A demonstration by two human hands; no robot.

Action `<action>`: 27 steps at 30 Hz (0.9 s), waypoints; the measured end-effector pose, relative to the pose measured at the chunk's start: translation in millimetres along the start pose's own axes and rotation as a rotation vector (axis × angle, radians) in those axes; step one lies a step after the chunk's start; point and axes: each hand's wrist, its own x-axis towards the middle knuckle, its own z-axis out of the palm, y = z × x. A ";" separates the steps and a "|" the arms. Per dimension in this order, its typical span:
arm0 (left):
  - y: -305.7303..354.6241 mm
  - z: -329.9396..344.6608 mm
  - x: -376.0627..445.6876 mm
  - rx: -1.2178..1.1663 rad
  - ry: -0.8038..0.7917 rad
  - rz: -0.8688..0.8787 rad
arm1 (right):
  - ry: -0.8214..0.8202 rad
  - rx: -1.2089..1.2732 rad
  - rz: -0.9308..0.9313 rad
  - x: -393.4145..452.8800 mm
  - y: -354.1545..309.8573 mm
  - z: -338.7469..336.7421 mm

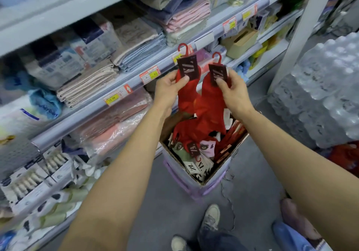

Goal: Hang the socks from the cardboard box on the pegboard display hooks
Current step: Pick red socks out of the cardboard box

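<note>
Above the cardboard box (217, 170), the left hand (169, 87) and right hand (234, 92) each pinch a red sock pair (208, 103) by its stiff card header, the limp, light fabric dangling.

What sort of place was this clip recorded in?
Most likely a shop aisle, during restocking. Shelves carry price tags on their edges and folded towels; shrink-wrapped bottles are stacked at right, and a box of tagged socks stands on the floor.
</note>
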 end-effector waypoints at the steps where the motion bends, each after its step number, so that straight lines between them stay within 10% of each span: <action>1: 3.4 -5.5 -1.9 -0.009 -0.012 0.001 | 0.009 0.018 -0.005 -0.6 -6.1 -0.9; 18: 105.9 -99.6 -67.5 -0.169 0.081 0.233 | -0.005 0.392 -0.111 -29.2 -128.9 41.3; 27: 143.7 -175.1 -122.7 -0.200 0.394 0.419 | -0.225 0.485 -0.213 -45.3 -184.7 115.2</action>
